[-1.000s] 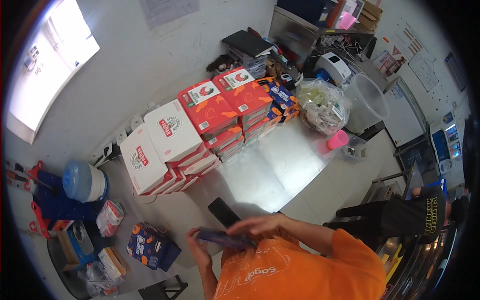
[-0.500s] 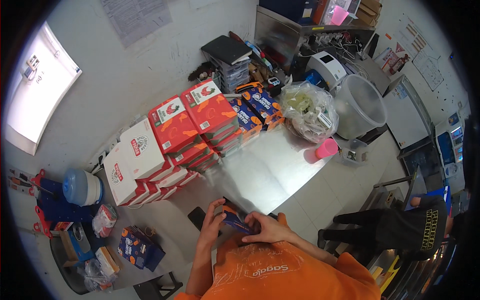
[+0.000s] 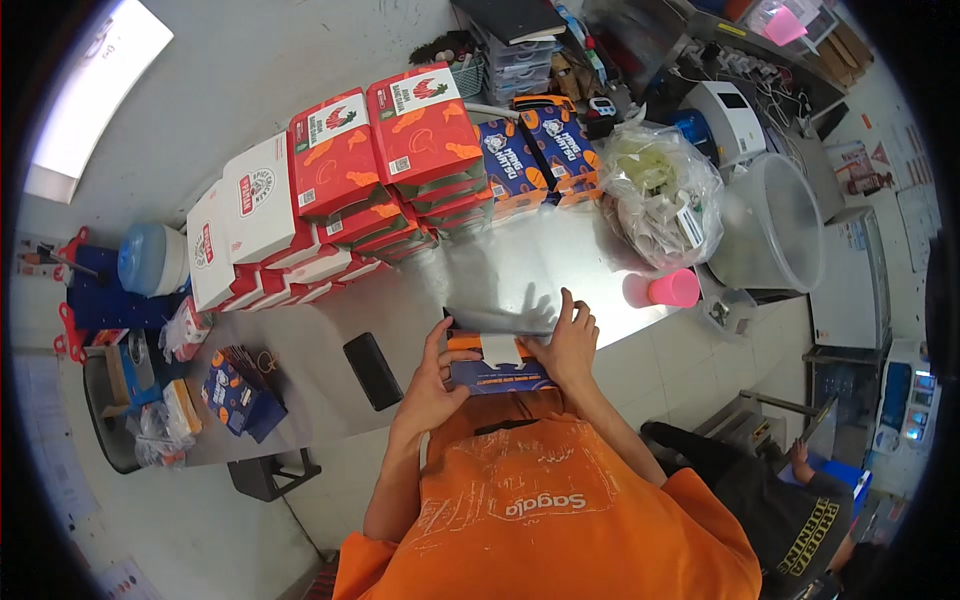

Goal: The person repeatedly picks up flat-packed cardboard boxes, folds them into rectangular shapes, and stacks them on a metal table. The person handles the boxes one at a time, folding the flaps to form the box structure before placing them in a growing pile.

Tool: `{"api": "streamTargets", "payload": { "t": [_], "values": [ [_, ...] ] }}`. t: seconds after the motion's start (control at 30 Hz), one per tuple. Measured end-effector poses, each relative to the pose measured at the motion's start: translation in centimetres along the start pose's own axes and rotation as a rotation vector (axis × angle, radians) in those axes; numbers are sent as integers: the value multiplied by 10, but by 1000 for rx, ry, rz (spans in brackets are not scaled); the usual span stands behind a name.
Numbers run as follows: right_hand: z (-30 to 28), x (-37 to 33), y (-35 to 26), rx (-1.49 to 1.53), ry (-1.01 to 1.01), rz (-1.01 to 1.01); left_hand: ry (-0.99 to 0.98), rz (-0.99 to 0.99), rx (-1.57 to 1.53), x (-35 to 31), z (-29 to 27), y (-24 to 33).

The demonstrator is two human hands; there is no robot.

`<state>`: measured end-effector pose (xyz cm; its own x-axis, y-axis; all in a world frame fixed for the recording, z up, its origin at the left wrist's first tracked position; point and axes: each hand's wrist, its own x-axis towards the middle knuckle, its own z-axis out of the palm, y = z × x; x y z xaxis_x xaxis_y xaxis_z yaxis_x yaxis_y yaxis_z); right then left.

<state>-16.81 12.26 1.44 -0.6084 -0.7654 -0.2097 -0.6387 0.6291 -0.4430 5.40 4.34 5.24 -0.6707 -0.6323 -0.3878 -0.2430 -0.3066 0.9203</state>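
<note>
In front of my orange shirt is a small blue and orange folding carton (image 3: 500, 378) at the table's near edge, with a white flap (image 3: 502, 350) showing on top. My left hand (image 3: 428, 392) is closed round the carton's left end, thumb and fingers on its side. At the right end is my right hand (image 3: 568, 345), its thumb touching the carton by the flap and its fingers stretched up and apart. The carton's underside is hidden. A black phone (image 3: 372, 371) lies on the table left of my left hand.
Stacked red and white boxes (image 3: 335, 150) line the wall, beside blue cartons (image 3: 515, 165). Flat blue cartons (image 3: 240, 395) stand at left. At right are a filled plastic bag (image 3: 660, 200), a pink cup (image 3: 675, 288) and a clear tub (image 3: 770, 225). Another person (image 3: 780, 510) is at lower right.
The carton, held low and tilted before, now faces up with its white flap showing. My right hand has moved up and its fingers have spread. The view has shifted, showing more of the phone.
</note>
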Motion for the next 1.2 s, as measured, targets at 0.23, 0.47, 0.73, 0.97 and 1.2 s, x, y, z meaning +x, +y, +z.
{"api": "streamTargets", "payload": {
  "t": [0.23,0.47,0.73,0.97,1.2],
  "values": [
    [0,29,-4,-46,247,-589,-58,-47,301,8,-2,26],
    [2,59,-21,218,60,-426,348,169,1053,44,17,83],
    [9,17,-15,666,134,-88,1161,48,564,73,28,-25],
    [49,11,-9,953,53,-251,812,-489,-705,104,46,-196],
    [55,31,23,824,110,5,1115,218,439,67,10,-90]
  ]
}}
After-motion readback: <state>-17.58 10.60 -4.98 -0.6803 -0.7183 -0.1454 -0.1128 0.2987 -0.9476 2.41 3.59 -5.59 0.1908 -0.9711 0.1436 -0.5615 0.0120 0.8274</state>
